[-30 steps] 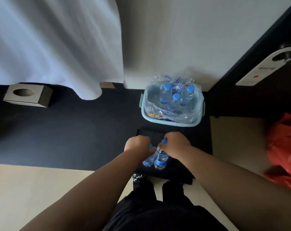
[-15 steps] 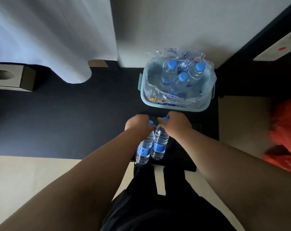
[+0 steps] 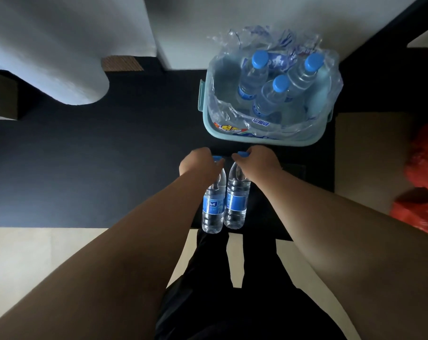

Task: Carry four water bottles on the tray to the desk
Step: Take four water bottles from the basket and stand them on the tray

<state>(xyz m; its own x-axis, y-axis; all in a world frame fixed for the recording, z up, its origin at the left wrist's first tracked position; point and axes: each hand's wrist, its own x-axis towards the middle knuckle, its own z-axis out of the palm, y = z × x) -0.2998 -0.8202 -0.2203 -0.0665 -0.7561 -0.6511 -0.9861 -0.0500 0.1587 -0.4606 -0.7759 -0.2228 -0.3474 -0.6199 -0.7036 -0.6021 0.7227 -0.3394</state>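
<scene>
Two clear water bottles with blue caps and blue labels stand side by side. My left hand (image 3: 199,163) grips the cap of the left bottle (image 3: 213,207). My right hand (image 3: 257,161) grips the cap of the right bottle (image 3: 236,202). Both bottles are over the near edge of a black tray (image 3: 269,217) on the dark floor mat. Beyond the hands, a pale teal bin (image 3: 264,138) lined with torn plastic wrap holds three more bottles (image 3: 269,94).
A white curtain (image 3: 48,57) hangs at the far left, with a cardboard box (image 3: 2,96) at the left edge. A red plastic bag (image 3: 423,180) lies at the right. My dark-trousered legs (image 3: 232,290) stand on the light floor below the tray.
Both hands have risen with the bottles, so more of each bottle shows below the hands. The view has closed in on the bin.
</scene>
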